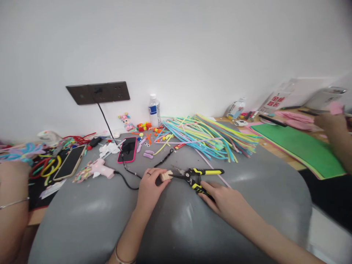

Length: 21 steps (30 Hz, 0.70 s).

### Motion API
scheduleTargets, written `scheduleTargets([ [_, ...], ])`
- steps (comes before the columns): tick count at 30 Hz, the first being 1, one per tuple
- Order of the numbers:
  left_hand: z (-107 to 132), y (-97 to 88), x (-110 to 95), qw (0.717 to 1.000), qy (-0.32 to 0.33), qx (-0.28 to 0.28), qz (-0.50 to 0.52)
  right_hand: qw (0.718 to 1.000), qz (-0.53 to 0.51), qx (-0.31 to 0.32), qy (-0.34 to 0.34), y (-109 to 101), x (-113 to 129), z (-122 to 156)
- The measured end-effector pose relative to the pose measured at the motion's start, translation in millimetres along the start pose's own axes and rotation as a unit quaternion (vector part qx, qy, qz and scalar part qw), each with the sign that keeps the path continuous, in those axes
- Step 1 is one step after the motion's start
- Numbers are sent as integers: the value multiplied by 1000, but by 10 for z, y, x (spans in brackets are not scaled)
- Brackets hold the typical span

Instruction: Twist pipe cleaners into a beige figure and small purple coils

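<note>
My left hand (150, 185) pinches a small beige wooden piece (165, 176) on the grey table top (247, 198). My right hand (220, 196) rests on the lower handle of black-and-yellow pliers (198, 175), fingers lying along it. The pliers' jaws point left and touch the wooden piece. A thin lilac pipe cleaner (211, 167) runs under the pliers.
A heap of pastel pipe cleaners (209, 137) lies behind the pliers. A pink glue gun (97, 169), two phones (127, 149) (70, 161) and a water bottle (154, 110) stand to the left and back. Other people's arms show at far left (12, 205) and far right (337, 134), by green sheets (302, 148).
</note>
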<state>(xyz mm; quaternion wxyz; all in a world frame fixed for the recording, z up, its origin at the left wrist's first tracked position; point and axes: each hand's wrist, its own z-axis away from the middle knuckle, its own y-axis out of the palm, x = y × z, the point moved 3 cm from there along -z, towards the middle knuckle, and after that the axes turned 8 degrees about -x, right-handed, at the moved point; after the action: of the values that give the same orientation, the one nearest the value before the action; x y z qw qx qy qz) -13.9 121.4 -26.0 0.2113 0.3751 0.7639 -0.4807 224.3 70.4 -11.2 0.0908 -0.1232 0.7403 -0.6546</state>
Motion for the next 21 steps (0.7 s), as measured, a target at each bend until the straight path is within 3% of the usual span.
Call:
scheduleTargets([
  [9,22,-10,37,1000,-3,3,-21,991,38,-106,-75,48,-2,-3],
  [21,-33,56,-4,995,-55,-68,-48,992,26,-78,-97,54,-47,-166],
])
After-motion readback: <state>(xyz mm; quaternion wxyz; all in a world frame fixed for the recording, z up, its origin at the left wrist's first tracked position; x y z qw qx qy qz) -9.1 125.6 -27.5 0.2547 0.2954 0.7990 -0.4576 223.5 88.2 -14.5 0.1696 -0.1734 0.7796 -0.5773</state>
